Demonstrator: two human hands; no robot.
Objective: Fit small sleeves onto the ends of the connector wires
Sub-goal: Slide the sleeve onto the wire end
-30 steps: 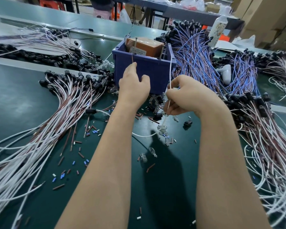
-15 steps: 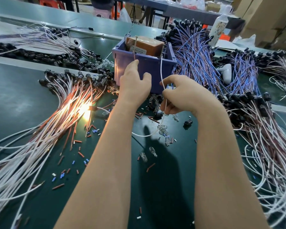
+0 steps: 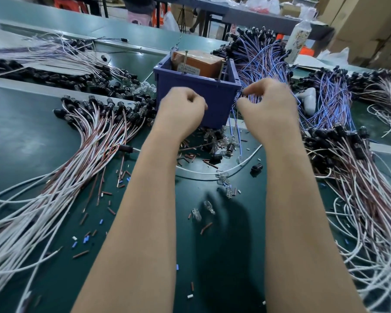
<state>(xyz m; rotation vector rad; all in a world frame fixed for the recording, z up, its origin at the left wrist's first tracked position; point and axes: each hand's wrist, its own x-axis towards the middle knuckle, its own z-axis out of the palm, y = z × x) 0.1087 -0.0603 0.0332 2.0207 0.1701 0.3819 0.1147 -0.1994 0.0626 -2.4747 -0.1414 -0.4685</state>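
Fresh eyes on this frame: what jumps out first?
Two bare forearms run up the middle, the left hand and right hand curled in front of a blue bin; what they hold is too blurred to tell. Fans of white and brown wires with black connectors spread left and right on the green table, with blue wires heaped right of the bin.

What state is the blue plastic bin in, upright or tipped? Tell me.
Upright: the blue plastic bin stands on its base, open rim up, a brown cardboard box inside.
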